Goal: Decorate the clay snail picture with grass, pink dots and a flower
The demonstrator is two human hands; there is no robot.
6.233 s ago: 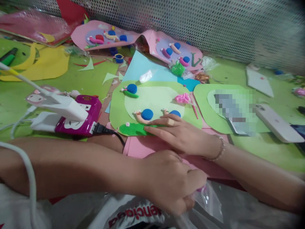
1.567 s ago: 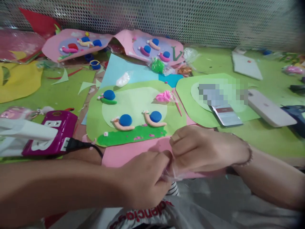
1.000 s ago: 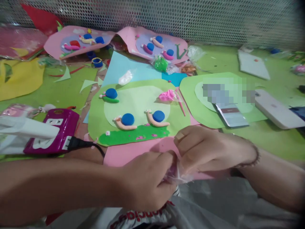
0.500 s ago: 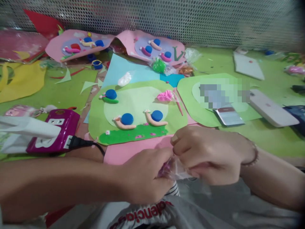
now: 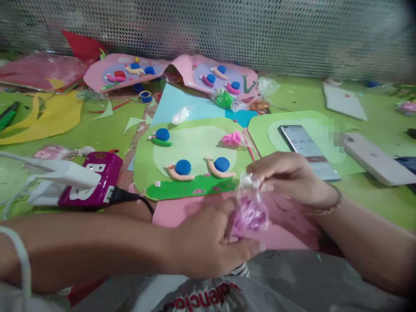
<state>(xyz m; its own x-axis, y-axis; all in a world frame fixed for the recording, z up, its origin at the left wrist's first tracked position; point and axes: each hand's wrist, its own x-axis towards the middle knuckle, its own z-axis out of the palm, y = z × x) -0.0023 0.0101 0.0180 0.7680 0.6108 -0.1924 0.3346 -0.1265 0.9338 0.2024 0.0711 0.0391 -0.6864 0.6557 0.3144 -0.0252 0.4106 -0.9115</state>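
Between my hands is a small clear plastic bag with purple clay [image 5: 250, 215] in it. My left hand [image 5: 214, 240] holds the bag's lower part from the left, its thumb along the underside. My right hand [image 5: 289, 177] pinches the gathered top of the bag. Just beyond lies a green paper card [image 5: 143, 160] with clay snails, among them a blue-shelled one [image 5: 183, 167] on a tan body, and a dark green strip [image 5: 191, 189] along its near edge. A bag of bright pink clay [image 5: 233, 138] rests on the card's right side.
A purple power strip [image 5: 113, 167] with white chargers stands at left, its black cord running toward me. At right are a dark phone [image 5: 307, 145] and a white phone [image 5: 373, 158]. Pink snail cards [image 5: 224, 63] lean at the back below a perforated metal panel [image 5: 208, 26].
The purple clay bag has come up into fuller view. My right hand has turned and moved up to the bag's top. The view has shifted, so the table things appear lower and further right.
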